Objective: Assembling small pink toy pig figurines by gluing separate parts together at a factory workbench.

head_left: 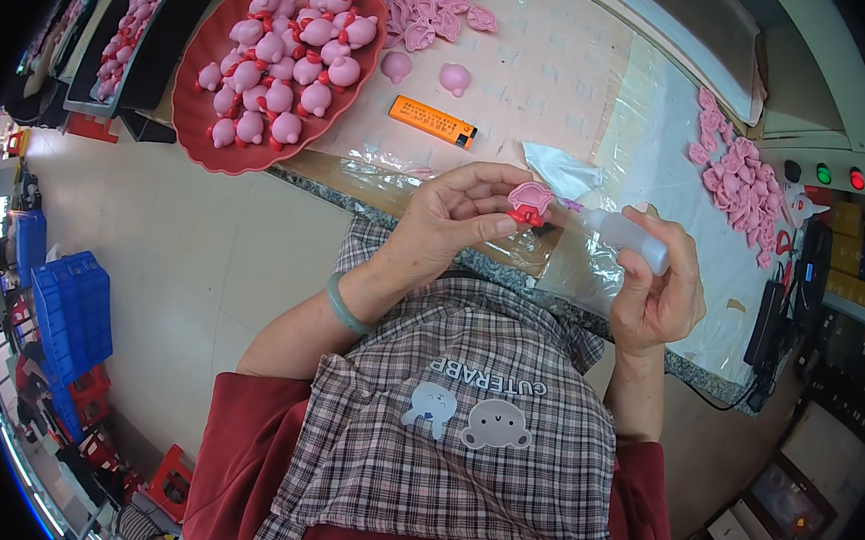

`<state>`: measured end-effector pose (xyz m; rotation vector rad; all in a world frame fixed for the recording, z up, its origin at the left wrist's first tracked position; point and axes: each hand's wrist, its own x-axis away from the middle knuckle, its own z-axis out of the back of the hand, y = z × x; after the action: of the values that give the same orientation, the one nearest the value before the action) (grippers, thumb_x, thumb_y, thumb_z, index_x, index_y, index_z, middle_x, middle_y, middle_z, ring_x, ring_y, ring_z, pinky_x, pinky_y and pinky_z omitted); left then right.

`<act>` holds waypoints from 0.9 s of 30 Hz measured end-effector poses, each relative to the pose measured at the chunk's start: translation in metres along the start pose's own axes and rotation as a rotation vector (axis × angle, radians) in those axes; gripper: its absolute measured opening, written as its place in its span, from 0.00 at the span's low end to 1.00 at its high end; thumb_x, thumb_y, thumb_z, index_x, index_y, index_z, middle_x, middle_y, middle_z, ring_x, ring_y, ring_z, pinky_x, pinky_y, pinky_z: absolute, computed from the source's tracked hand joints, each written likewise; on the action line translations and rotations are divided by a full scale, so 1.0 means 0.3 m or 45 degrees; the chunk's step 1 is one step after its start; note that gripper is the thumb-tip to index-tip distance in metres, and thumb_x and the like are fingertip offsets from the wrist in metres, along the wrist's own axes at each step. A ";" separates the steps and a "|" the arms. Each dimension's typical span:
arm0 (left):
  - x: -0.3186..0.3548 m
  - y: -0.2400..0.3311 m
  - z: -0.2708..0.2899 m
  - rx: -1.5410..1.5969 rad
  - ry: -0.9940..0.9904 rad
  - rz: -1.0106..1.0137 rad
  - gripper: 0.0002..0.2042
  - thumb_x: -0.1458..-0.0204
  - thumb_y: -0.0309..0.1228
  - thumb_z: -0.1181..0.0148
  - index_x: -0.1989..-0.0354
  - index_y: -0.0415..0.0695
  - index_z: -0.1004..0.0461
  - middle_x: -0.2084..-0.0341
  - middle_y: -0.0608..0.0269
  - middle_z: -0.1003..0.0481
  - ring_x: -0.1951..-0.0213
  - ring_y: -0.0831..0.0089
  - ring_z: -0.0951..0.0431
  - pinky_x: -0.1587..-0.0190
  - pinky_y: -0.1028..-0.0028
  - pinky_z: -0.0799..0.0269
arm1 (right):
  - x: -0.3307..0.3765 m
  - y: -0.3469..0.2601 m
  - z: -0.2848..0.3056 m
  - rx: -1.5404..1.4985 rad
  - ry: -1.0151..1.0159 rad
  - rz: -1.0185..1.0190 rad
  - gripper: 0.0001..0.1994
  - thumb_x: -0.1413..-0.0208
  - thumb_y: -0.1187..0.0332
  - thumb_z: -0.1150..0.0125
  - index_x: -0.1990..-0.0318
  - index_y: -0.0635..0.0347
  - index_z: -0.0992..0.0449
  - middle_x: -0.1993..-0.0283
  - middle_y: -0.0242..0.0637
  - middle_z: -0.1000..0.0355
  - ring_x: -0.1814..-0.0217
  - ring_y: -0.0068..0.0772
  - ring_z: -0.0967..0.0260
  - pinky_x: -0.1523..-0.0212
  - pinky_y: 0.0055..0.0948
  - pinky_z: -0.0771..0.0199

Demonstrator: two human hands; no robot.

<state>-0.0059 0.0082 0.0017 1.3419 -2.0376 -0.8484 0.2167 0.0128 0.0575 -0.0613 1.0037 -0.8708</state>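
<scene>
Over the near edge of the table, my left hand [448,219] pinches a small pink-and-red toy part [530,203] between thumb and fingers. Its pink scalloped outline faces up, with the red piece below. My right hand [664,291] grips a translucent white squeeze bottle [627,236], tipped sideways. The bottle's thin nozzle points at the toy part; I cannot tell whether they touch. Beyond my left hand lie an orange lighter [433,123] and two round pink pieces, one [455,79] right of the other [396,66].
A red fluted bowl [193,133] of pink-and-red toy parts stands at the left. Loose pink moulded pieces [426,9] lie at the back, and another pile [744,186] at the right. Crumpled white paper [560,167] sits behind my hands. A machine panel [836,163] with lit buttons borders the right.
</scene>
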 end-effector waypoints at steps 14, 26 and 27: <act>-0.003 0.000 0.001 -0.010 0.000 0.006 0.21 0.46 0.18 0.40 0.43 0.35 0.33 0.48 0.52 0.27 0.47 0.67 0.25 0.41 0.70 0.30 | -0.005 -0.016 0.012 -0.033 0.001 -0.052 0.17 0.44 0.65 0.34 0.54 0.68 0.29 0.64 0.43 0.21 0.67 0.38 0.23 0.67 0.28 0.23; -0.002 -0.004 0.002 -0.019 -0.002 -0.019 0.20 0.46 0.18 0.41 0.43 0.36 0.33 0.48 0.53 0.27 0.46 0.67 0.25 0.41 0.70 0.30 | 0.005 -0.043 0.021 -0.116 -0.099 -0.108 0.16 0.39 0.65 0.41 0.52 0.73 0.29 0.63 0.50 0.22 0.64 0.34 0.25 0.63 0.26 0.25; -0.003 -0.004 0.003 -0.025 -0.006 -0.021 0.20 0.46 0.18 0.41 0.43 0.36 0.33 0.48 0.53 0.27 0.46 0.67 0.25 0.41 0.70 0.30 | 0.004 -0.044 0.021 -0.116 -0.099 -0.108 0.16 0.39 0.65 0.41 0.52 0.73 0.29 0.63 0.50 0.22 0.64 0.34 0.25 0.63 0.26 0.25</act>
<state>-0.0054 0.0089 0.0002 1.3488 -2.0198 -0.8774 0.2138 0.0009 0.0656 -0.2150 0.9727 -0.8933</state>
